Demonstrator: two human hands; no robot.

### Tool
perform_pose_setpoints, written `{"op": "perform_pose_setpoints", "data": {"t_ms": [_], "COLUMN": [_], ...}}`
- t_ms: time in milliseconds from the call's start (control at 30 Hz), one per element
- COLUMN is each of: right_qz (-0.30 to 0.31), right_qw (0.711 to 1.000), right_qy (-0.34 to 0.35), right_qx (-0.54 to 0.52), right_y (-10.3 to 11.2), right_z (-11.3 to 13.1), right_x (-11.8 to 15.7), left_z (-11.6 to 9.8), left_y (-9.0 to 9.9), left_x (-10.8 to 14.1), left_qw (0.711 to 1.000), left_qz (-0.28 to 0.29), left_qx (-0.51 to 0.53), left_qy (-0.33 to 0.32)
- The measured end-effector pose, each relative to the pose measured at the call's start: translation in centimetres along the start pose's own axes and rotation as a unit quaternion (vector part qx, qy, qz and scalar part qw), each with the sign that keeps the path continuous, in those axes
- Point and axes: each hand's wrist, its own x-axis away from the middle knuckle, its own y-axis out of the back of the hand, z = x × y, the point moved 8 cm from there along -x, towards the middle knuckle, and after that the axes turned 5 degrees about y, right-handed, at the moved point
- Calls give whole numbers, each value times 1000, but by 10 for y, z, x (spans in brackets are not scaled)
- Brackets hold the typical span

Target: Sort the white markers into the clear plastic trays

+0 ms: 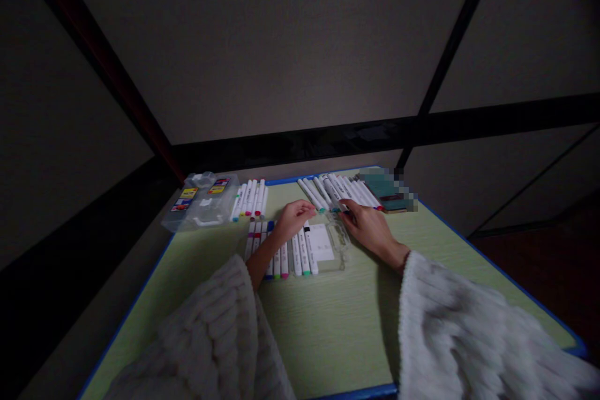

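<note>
My left hand [296,217] is over the upper part of a clear plastic case [344,256], its fingers bent together; whether anything is between them cannot be made out. A row of white markers [276,259] with coloured ends lies in this case, beside a white paper card [322,242]. To the right, my right hand [370,226] has thumb and forefinger closed at the lower end of a white marker [331,189]. That marker lies slanted over a group of other white markers [349,189] at the table's far side.
At the far left stands a translucent case lid [206,206] with yellow labels. Next to it lies a bunch of white markers [250,199]. A green, partly blurred book or box [389,190] is at the back right. The pale green table [337,337] has blue edging, with a wall behind.
</note>
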Motion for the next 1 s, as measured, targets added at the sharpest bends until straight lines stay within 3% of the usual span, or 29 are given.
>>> {"op": "perform_pose_setpoints", "data": {"t_ms": [1000], "right_qz": [33], "right_qw": [999], "right_qy": [-20], "right_qx": [7], "right_y": [-9], "right_z": [-7], "right_x": [-1], "left_z": [-1], "left_y": [-4], "left_x": [2], "left_qw": [998], "left_qz": [15], "left_qx": [-55], "left_qy": [4]}}
